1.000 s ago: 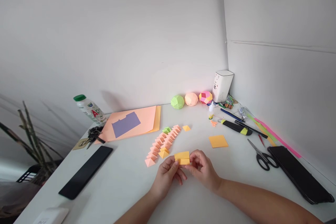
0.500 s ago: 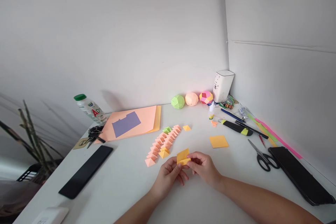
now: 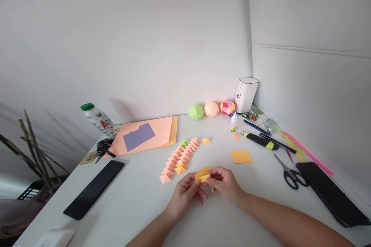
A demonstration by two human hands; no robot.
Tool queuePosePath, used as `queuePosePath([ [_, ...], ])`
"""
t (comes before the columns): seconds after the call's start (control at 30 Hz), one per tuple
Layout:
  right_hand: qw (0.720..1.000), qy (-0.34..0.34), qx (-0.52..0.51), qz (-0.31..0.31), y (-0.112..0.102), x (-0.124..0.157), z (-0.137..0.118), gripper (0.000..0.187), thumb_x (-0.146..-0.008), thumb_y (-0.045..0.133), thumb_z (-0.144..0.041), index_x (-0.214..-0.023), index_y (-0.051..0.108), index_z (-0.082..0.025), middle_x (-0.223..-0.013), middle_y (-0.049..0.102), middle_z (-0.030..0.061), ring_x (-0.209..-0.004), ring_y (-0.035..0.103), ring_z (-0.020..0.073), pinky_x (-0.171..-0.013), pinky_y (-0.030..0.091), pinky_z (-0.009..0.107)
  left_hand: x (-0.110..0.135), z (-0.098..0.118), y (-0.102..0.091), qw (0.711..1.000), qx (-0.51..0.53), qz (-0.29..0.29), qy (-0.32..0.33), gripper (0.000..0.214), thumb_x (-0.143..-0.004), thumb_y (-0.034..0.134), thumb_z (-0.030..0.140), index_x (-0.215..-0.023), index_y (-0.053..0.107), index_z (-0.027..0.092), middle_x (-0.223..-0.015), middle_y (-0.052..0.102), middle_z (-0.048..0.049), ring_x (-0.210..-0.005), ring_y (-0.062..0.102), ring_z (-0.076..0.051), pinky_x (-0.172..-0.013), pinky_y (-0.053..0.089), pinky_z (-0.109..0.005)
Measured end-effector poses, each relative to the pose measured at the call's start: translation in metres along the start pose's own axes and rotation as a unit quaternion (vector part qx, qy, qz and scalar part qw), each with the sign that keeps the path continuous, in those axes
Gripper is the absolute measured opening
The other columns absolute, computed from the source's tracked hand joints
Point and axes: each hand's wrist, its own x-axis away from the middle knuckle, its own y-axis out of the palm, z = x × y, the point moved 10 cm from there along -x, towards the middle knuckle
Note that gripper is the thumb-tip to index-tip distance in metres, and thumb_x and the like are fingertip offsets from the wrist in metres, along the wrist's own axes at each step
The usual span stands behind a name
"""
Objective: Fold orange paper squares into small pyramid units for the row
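Between both hands is a small yellow-orange sheet of paper [image 3: 202, 175], creased with its near edge turned up. My left hand [image 3: 185, 192] pinches its left side with the thumb on the near fold. On the right side, my right hand [image 3: 224, 183] grips the paper between thumb and fingers. Just beyond my left hand, folded paper pieces [image 3: 182, 156] stand in two overlapping rows, mostly peach with a few green and orange ones. A single folded orange piece [image 3: 206, 141] lies apart from them. To the right rests a stack of square orange notes [image 3: 241, 156].
Three paper balls [image 3: 211, 109] stand by the wall near a white box [image 3: 246, 94]. Scissors [image 3: 290, 171], a utility knife [image 3: 260, 140], a glue bottle [image 3: 233, 123] and a black phone [image 3: 333, 193] lie right. Leftward are coloured sheets [image 3: 145, 135], a bottle [image 3: 98, 117] and a black slab [image 3: 94, 189].
The far part of the yellow-orange paper has tilted down toward the near fold, so less of its face shows. Both hands keep their hold in nearly the same place.
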Motion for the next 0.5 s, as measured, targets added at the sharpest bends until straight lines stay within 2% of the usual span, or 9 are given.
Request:
queuePosePath([
  [0.27, 1.0, 0.003, 0.013, 0.002, -0.0009, 0.0013, -0.0027, 0.026, -0.07, 0.07, -0.04, -0.075, 0.06, -0.016, -0.068, 0.069, 0.0027, -0.048, 0.051, 0.01, -0.047, 0.039, 0.023, 0.0003, 0.0017, -0.0001, 1.0, 0.007, -0.001, 0.0, 0.03, -0.081, 0.059, 0.042, -0.095, 0.057, 0.015, -0.089, 0.068, -0.0084, -0.06, 0.063, -0.015, -0.052, 0.048, -0.027],
  [0.5, 1.0, -0.022, 0.012, 0.001, -0.0002, -0.0009, -0.0043, 0.024, -0.071, 0.069, -0.037, -0.066, 0.06, -0.015, -0.063, 0.062, 0.0002, -0.049, 0.05, 0.0099, -0.044, 0.037, 0.022, 0.0006, 0.0027, 0.0028, 1.0, 0.004, -0.018, -0.007, 0.03, -0.081, 0.059, 0.041, -0.094, 0.055, 0.014, -0.082, 0.067, -0.0072, -0.059, 0.063, -0.016, -0.052, 0.047, -0.028],
])
